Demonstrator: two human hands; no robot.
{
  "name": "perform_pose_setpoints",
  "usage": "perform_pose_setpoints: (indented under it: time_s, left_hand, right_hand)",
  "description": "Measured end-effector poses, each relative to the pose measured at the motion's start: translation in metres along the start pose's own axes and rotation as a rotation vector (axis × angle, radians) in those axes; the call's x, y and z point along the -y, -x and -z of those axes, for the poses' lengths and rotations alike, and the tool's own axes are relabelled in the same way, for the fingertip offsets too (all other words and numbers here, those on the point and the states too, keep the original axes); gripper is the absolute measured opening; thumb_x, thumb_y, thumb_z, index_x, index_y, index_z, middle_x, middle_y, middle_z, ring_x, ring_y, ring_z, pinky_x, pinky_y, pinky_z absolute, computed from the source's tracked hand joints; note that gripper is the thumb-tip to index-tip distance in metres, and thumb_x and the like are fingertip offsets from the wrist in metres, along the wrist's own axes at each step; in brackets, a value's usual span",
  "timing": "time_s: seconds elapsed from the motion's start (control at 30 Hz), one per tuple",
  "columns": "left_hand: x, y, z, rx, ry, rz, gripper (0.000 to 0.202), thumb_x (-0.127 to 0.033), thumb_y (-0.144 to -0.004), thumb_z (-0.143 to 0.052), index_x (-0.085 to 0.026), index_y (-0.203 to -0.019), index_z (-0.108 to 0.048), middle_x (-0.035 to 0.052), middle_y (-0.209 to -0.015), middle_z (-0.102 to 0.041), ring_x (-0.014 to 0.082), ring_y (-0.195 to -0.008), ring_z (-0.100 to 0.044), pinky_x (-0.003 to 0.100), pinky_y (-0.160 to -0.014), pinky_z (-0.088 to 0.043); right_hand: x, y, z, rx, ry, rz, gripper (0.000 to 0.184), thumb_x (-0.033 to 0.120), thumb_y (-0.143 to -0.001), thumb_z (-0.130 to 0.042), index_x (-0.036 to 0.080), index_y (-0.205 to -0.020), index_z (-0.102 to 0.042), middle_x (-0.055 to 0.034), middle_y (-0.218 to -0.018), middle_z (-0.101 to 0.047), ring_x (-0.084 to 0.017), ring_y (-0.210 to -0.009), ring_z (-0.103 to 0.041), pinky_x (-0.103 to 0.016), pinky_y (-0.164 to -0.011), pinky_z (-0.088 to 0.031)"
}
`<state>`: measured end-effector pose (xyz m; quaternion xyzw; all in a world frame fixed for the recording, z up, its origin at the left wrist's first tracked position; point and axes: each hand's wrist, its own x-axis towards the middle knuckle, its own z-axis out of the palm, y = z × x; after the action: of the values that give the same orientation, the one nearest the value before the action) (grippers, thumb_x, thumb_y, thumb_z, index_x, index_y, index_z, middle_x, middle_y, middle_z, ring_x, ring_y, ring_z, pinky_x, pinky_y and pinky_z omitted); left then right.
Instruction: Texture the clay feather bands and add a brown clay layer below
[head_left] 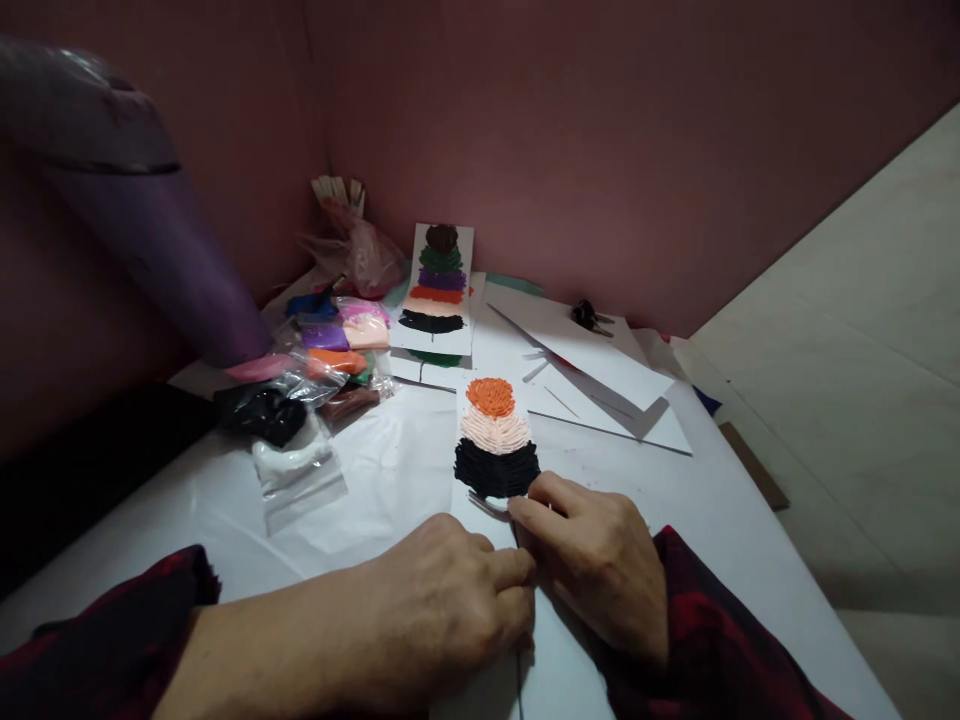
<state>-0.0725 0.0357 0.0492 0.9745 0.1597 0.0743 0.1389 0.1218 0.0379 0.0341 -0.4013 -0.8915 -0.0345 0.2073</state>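
A white card (465, 515) lies before me with textured clay on it: an orange patch (490, 397) at the top, a pale peach band (495, 434) below and a black band (496, 468) under that. Along the black band's lower edge sits a thin whitish-grey strip (491, 506). My right hand (600, 560) is closed, thumb and index finger pinched together at the strip's right end; what they grip is too small to make out. My left hand (465, 590) is curled closed over the lower card, its fingertips hidden.
Bags of coloured clay (334, 350) lie at the left, with a white clay bag (296, 460) nearest. A finished-looking striped card (435, 290) leans at the back. Loose paper sheets (600, 370) and keys (589, 316) are at the back right. A purple cylinder (165, 240) stands left.
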Motion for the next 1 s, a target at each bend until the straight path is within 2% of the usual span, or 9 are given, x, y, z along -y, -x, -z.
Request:
perform_pose_setpoints:
  time_s: [0.1,0.2,0.47,0.67,0.9,1.0]
  left_hand:
    - [0.002,0.000,-0.004,-0.002,0.016,0.000,0.015,-0.001,-0.081,-0.055,-0.015,-0.083,-0.059,-0.0017,-0.086,-0.063,0.0109,-0.060,-0.050,0.028,-0.055,-0.041]
    - [0.003,0.000,-0.009,-0.053,0.010,-0.016,0.017,-0.001,-0.083,-0.051,-0.015,-0.086,-0.060,-0.0008,-0.086,-0.064,0.0105,-0.061,-0.051,0.027,-0.058,-0.043]
    - [-0.001,-0.002,0.006,-0.032,0.007,-0.007,0.019,0.004,-0.071,-0.055,-0.015,-0.077,-0.057,-0.0014,-0.079,-0.063,0.0100,-0.053,-0.045,0.028,-0.047,-0.036]
    - [0.001,-0.001,-0.003,-0.057,0.021,-0.005,0.018,0.002,-0.075,-0.052,-0.015,-0.078,-0.057,-0.0007,-0.081,-0.062,0.0104,-0.055,-0.047,0.028,-0.049,-0.037]
    - [-0.001,-0.005,0.002,-0.041,-0.026,-0.016,0.017,0.001,-0.080,-0.051,-0.015,-0.076,-0.057,0.0005,-0.079,-0.063,0.0122,-0.056,-0.049,0.030,-0.048,-0.037]
    - [0.001,-0.003,-0.001,-0.070,-0.042,-0.031,0.016,-0.001,-0.081,-0.050,-0.015,-0.078,-0.057,0.0006,-0.080,-0.063,0.0128,-0.056,-0.048,0.032,-0.047,-0.035]
  right_hand:
    - [-0.002,-0.001,-0.001,-0.031,0.031,0.012,0.024,0.012,-0.088,-0.049,0.016,-0.069,-0.063,-0.0005,-0.064,-0.053,-0.011,-0.050,-0.041,-0.025,-0.046,-0.024]
    - [-0.003,-0.001,0.000,-0.044,0.028,0.018,0.025,0.012,-0.089,-0.049,0.016,-0.069,-0.063,-0.0006,-0.064,-0.053,-0.011,-0.051,-0.042,-0.026,-0.047,-0.025]
    - [-0.003,-0.003,0.003,0.023,-0.063,0.011,0.023,0.012,-0.089,-0.050,0.018,-0.071,-0.063,-0.0009,-0.067,-0.056,-0.012,-0.057,-0.048,-0.025,-0.049,-0.029]
    - [-0.003,-0.005,0.001,0.025,-0.025,0.009,0.025,0.009,-0.088,-0.050,0.018,-0.067,-0.061,0.0001,-0.065,-0.054,-0.012,-0.057,-0.047,-0.027,-0.049,-0.027]
    - [-0.003,-0.007,-0.003,-0.004,0.029,0.017,0.027,0.010,-0.089,-0.050,0.018,-0.064,-0.058,0.0006,-0.063,-0.052,-0.012,-0.057,-0.042,-0.028,-0.050,-0.022]
    - [-0.003,-0.008,-0.004,-0.028,0.060,0.016,0.030,0.008,-0.089,-0.048,0.018,-0.063,-0.058,0.0002,-0.063,-0.051,-0.012,-0.056,-0.041,-0.028,-0.050,-0.023]
